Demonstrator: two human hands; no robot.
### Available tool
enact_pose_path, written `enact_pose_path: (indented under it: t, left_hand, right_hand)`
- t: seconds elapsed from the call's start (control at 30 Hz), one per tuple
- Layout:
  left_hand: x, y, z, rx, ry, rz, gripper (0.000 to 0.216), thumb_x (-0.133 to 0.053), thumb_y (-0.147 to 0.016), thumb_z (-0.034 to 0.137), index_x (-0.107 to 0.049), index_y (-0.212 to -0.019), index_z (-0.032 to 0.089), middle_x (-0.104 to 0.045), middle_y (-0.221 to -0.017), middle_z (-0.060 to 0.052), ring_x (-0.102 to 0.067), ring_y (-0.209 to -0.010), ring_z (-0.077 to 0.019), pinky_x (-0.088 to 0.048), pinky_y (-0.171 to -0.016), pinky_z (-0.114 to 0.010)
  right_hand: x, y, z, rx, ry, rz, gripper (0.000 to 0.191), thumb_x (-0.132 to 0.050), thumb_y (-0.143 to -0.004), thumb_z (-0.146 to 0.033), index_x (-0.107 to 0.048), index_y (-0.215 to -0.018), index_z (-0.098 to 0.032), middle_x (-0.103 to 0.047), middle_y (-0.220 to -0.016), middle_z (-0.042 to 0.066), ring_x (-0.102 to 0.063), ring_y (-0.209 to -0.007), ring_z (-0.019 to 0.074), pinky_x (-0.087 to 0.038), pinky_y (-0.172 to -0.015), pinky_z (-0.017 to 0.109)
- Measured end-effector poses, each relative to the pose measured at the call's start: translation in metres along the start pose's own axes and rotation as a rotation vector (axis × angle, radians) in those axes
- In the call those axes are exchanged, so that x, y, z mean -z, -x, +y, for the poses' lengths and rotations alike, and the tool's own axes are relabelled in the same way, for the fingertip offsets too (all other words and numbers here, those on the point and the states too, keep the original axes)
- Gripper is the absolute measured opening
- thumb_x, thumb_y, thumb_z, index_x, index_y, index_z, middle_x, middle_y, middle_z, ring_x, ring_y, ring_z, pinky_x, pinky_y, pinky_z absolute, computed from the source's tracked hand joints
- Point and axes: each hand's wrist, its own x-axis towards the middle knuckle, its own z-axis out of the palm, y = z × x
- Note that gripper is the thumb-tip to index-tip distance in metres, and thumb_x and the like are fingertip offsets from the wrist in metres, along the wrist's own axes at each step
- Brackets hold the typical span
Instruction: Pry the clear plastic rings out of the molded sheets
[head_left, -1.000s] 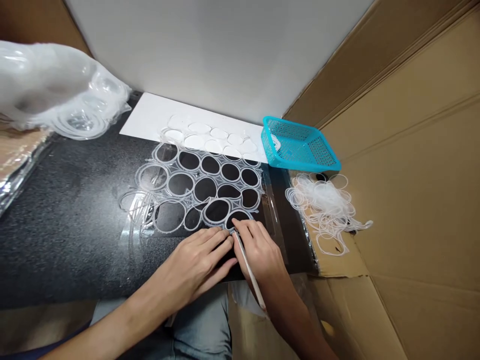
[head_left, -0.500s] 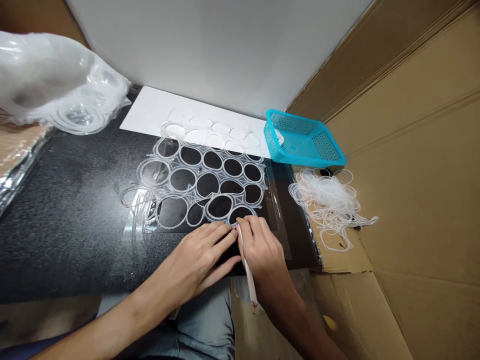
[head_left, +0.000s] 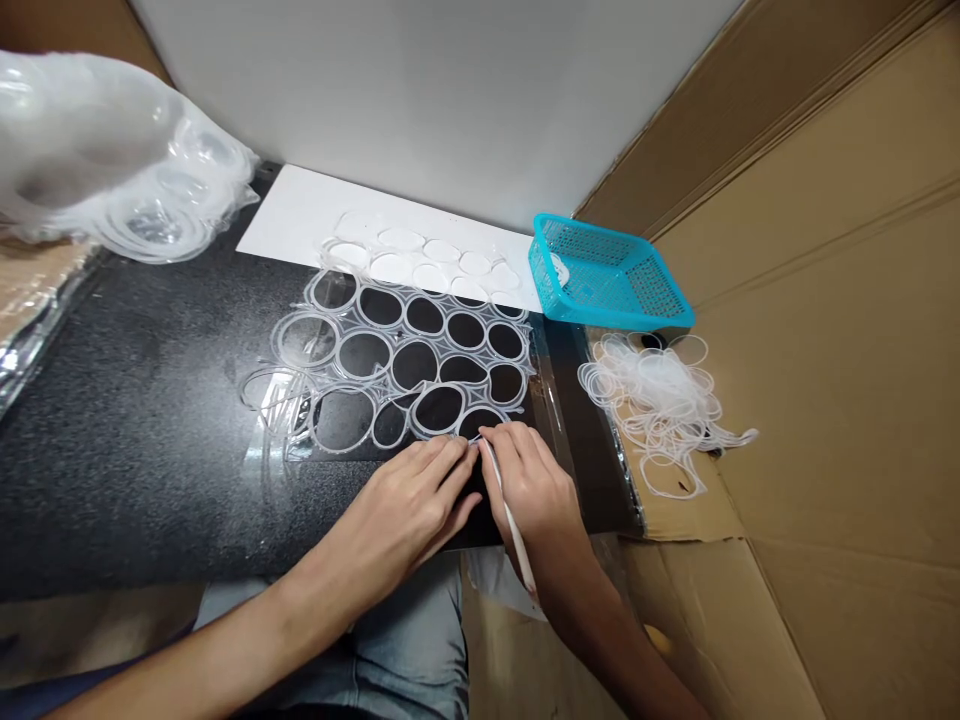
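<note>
A clear moulded sheet of joined rings (head_left: 409, 350) lies on a black mat (head_left: 135, 450). My left hand (head_left: 405, 505) rests flat, fingers stretched out, pressing the sheet's near edge. My right hand (head_left: 532, 490) is closed on a thin white stick tool (head_left: 511, 520). The tool's tip touches the nearest ring (head_left: 480, 422) at the sheet's near right corner. The two hands touch at their fingertips there.
A pile of loose clear rings (head_left: 656, 400) lies on cardboard to the right. A turquoise basket (head_left: 609, 285) stands behind it. White paper (head_left: 300, 215) lies under the sheet's far end. A bag of clear plastic parts (head_left: 112, 160) sits far left. Cardboard walls rise on the right.
The view shifted slightly. My right hand tilted the stick tool and edged its tip along the nearest ring. My left hand stayed pressed on the sheet.
</note>
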Motion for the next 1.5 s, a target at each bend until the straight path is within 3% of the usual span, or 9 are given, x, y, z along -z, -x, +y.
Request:
enact_pose_path:
  t: [0.17,0.4,0.53,0.7,0.77,0.93,1.1,1.4,1.5]
  left_hand:
    - [0.003,-0.003,-0.002,0.000,0.034,-0.037,0.030,-0.055,-0.107,0.026,-0.063,-0.131,0.009,-0.072,-0.127,-0.016,-0.072,-0.114,-0.0301,-0.062,-0.096,-0.045]
    - [0.010,-0.008,-0.003,0.008,0.096,-0.013,0.030,-0.057,-0.105,0.023,-0.065,-0.131,0.010,-0.073,-0.124,-0.016,-0.073,-0.112,-0.0299,-0.063,-0.095,-0.044]
    - [0.015,-0.009,-0.010,-0.016,0.148,-0.047,0.032,-0.056,-0.105,0.022,-0.065,-0.133,0.011,-0.071,-0.123,-0.015,-0.072,-0.112,-0.0288,-0.062,-0.097,-0.044]
    - [0.023,-0.010,-0.023,-0.036,0.300,-0.135,0.032,-0.049,-0.108,0.018,-0.065,-0.136,0.021,-0.068,-0.122,-0.010,-0.069,-0.111,-0.0239,-0.062,-0.097,-0.041]
    - [0.027,-0.010,-0.026,-0.026,0.394,-0.140,0.031,-0.048,-0.109,0.018,-0.066,-0.134,0.025,-0.067,-0.123,-0.008,-0.069,-0.110,-0.0209,-0.062,-0.096,-0.035]
    - [0.035,-0.009,-0.032,0.086,0.452,0.091,0.026,-0.051,-0.108,0.022,-0.070,-0.123,0.031,-0.072,-0.116,-0.004,-0.073,-0.106,-0.0187,-0.063,-0.089,-0.026]
    - [0.039,-0.008,-0.040,0.218,0.421,0.253,0.018,-0.056,-0.106,0.033,-0.072,-0.114,0.033,-0.076,-0.106,0.001,-0.075,-0.092,-0.0195,-0.063,-0.080,-0.028]
    - [0.030,-0.006,-0.045,0.278,0.323,0.234,0.022,-0.054,-0.107,0.042,-0.070,-0.117,0.030,-0.073,-0.110,-0.002,-0.071,-0.099,-0.0230,-0.060,-0.085,-0.034]
    - [0.027,-0.005,-0.045,0.279,0.245,0.217,0.025,-0.056,-0.106,0.043,-0.068,-0.122,0.029,-0.069,-0.116,-0.005,-0.069,-0.106,-0.0245,-0.060,-0.090,-0.036]
  right_hand:
    - [0.016,-0.022,0.025,-0.146,-0.005,0.169,0.022,-0.044,-0.111,-0.018,-0.066,-0.112,-0.015,-0.072,-0.102,0.014,-0.068,-0.092,0.0257,-0.054,-0.082,0.038]
    - [0.059,-0.064,0.130,-0.548,-0.181,0.440,0.017,-0.060,-0.099,-0.027,-0.075,-0.098,-0.019,-0.075,-0.104,0.012,-0.069,-0.094,0.0270,-0.053,-0.089,0.045]
    - [0.083,-0.063,0.162,-0.707,-0.416,0.503,0.017,-0.071,-0.090,-0.032,-0.080,-0.093,-0.019,-0.076,-0.089,0.012,-0.070,-0.080,0.0232,-0.054,-0.076,0.039]
    - [0.095,-0.028,0.129,-0.609,-0.747,0.237,0.022,-0.080,-0.086,-0.041,-0.083,-0.095,-0.022,-0.075,-0.078,0.005,-0.070,-0.075,0.0221,-0.056,-0.072,0.036]
    - [0.089,-0.013,0.108,-0.583,-1.009,0.174,0.022,-0.080,-0.088,-0.043,-0.082,-0.097,-0.023,-0.073,-0.077,0.004,-0.068,-0.073,0.0203,-0.055,-0.070,0.034]
    - [0.057,0.003,0.073,-0.675,-1.570,0.347,0.031,-0.078,-0.087,-0.054,-0.070,-0.089,-0.024,-0.057,-0.077,0.000,-0.045,-0.056,0.0123,-0.043,-0.050,0.027]
    - [0.037,0.001,0.062,-0.808,-1.630,0.364,0.030,-0.066,-0.092,-0.056,-0.063,-0.093,-0.026,-0.044,-0.080,0.000,-0.036,-0.061,0.0150,-0.042,-0.052,0.027]
    - [0.038,0.006,0.060,-0.855,-1.783,0.410,0.028,-0.077,-0.088,-0.049,-0.070,-0.097,-0.023,-0.026,-0.068,-0.007,-0.022,-0.057,0.0126,-0.034,-0.049,0.021]
    - [0.038,0.010,0.057,-0.894,-1.762,0.373,0.030,-0.080,-0.088,-0.048,-0.074,-0.098,-0.020,-0.032,-0.067,-0.007,-0.025,-0.056,0.0104,-0.034,-0.048,0.020]
